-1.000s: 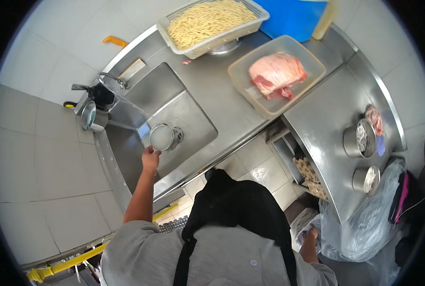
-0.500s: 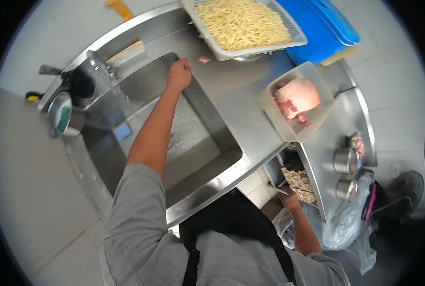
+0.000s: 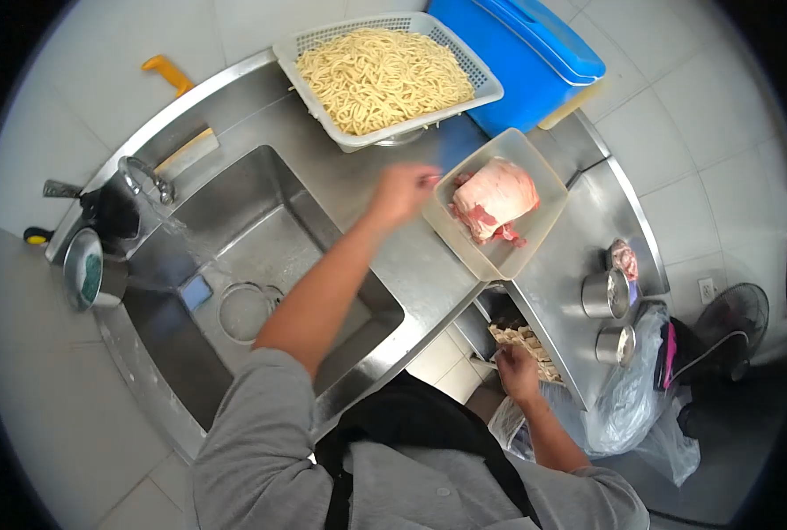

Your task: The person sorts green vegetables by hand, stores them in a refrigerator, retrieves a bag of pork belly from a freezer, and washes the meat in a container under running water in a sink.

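My left hand (image 3: 398, 196), slightly blurred, is closed on a small pink scrap of meat (image 3: 429, 180) over the steel counter. It is close to the left rim of a translucent plastic container (image 3: 548, 208), in which a large piece of raw meat (image 3: 499, 193) with a pale fatty side lies. Low on the right, my right hand (image 3: 519, 371) has curled fingers beside an open drawer-like space under the counter, holding beige patterned pieces (image 3: 530, 343). A thin light strip shows by those fingers; what they grip is unclear.
Water runs from a faucet (image 3: 150, 181) into the steel sink (image 3: 323, 208). A perforated basket (image 3: 486, 93) of noodles and a blue bin (image 3: 521, 66) stand behind. Metal cups (image 3: 605, 294), a plastic bag (image 3: 627, 406) and a fan (image 3: 733, 322) are at right.
My left hand has moved from the sink's far edge rightward to the container. The meat scrap lying on the counter is now in its fingers. My right hand stays near the drawer; the view has shifted.
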The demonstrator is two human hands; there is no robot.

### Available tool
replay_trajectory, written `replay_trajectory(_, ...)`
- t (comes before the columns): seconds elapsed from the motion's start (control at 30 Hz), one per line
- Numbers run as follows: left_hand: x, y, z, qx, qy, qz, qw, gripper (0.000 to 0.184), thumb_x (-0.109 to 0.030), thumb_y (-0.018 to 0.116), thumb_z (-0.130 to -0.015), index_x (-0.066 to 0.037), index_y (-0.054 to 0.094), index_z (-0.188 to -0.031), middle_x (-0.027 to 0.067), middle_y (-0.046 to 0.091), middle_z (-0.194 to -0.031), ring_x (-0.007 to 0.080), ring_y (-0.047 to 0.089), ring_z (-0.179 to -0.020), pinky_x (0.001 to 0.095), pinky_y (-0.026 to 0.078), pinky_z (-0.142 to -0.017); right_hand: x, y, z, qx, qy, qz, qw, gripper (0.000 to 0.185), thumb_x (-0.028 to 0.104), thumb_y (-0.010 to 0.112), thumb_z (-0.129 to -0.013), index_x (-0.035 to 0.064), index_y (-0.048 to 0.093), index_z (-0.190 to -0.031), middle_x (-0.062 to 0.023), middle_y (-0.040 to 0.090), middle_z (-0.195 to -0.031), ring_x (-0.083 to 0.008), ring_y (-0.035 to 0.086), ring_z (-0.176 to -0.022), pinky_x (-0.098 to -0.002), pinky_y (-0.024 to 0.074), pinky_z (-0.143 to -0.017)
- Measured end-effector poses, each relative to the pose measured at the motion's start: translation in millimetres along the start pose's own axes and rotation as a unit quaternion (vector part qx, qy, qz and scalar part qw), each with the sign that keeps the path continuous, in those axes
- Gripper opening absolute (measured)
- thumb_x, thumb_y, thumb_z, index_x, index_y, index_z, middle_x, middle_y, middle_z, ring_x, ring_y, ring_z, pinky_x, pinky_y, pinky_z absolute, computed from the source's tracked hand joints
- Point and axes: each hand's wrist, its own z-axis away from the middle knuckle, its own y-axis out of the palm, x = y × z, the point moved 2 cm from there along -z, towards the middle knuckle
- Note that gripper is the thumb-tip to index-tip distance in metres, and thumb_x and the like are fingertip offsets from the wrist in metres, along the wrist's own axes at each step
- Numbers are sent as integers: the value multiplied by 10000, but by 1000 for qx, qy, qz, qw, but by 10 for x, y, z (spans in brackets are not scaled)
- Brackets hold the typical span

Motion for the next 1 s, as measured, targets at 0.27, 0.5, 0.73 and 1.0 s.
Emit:
replay_trajectory(0.27, -198, 348, 1058, -108, -66, -82, 989, 491, -147, 677, -803, -22, 573, -1267, 206, 589, -1266, 366, 585, -1138, 412, 460, -1005, 808, 173, -1939, -33, -196, 169, 965, 137, 149, 602, -855, 49, 620, -946, -213, 661, -889, -388, 656, -840, -488, 523, -762)
replay_trajectory(0.5, 373, 293, 2124, -233, -333, 14, 914, 694, -358, 751, -802, 48, 507, -1310, 241, 536, -1321, 372, 523, -1220, 409, 412, -1043, 1419, 538, -1690, -3, -328, 103, 939, 204, 210, 577, -884, 31, 628, -966, -215, 670, -847, -406, 659, -775, -483, 525, -713)
replay_trajectory(0.73, 316, 211, 1925, -193, -422, 293, 836, 856, -231, 717, -732, 66, 344, -1443, 237, 550, -1300, 299, 564, -1132, 370, 433, -986, 1134, -132, -2478, -179, -239, -44, 953, 490, 304, 590, -915, -47, 559, -1256, -307, 619, -1132, -374, 622, -1065, -443, 482, -935)
replay_trajectory(1.0, 327, -642, 2546, -210, -382, 369, 821, 765, -95, 628, -656, 45, 426, -1381, 142, 611, -1159, 256, 585, -1077, 365, 461, -934, 1247, -397, -2673, 136, -18, 60, 989, 456, 176, 684, -812, -61, 572, -1185, -266, 634, -1096, -380, 670, -706, -449, 536, -675)
